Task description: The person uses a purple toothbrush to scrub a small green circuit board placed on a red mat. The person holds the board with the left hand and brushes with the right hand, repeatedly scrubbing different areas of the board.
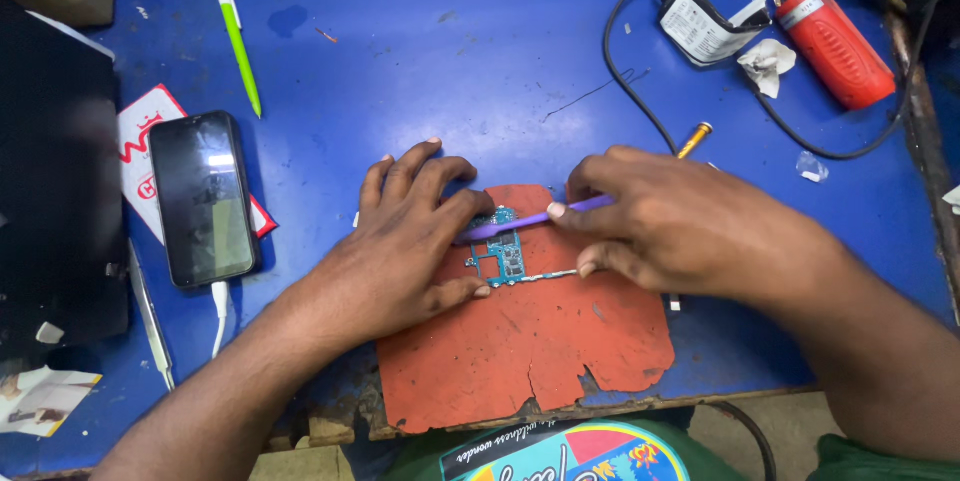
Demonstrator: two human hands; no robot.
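Observation:
A small teal circuit board (pixel 503 259) lies on a torn red mat (pixel 530 341) on the blue table (pixel 450 51). My left hand (pixel 405 241) presses down on the board's left side, fingers spread over it and thumb below it. My right hand (pixel 665 221) grips a purple plastic pry tool (pixel 530 222), its tip laid across the board's top toward my left fingers. Part of the board is hidden under both hands.
A black phone (pixel 202 198) with a white cable lies at the left on a red-and-white card. A green-and-white pen (pixel 239 46) is behind it. A red tool (pixel 835 46) with a black cord, crumpled paper (pixel 766 65) and a brass-tipped tool (pixel 694 139) sit at right.

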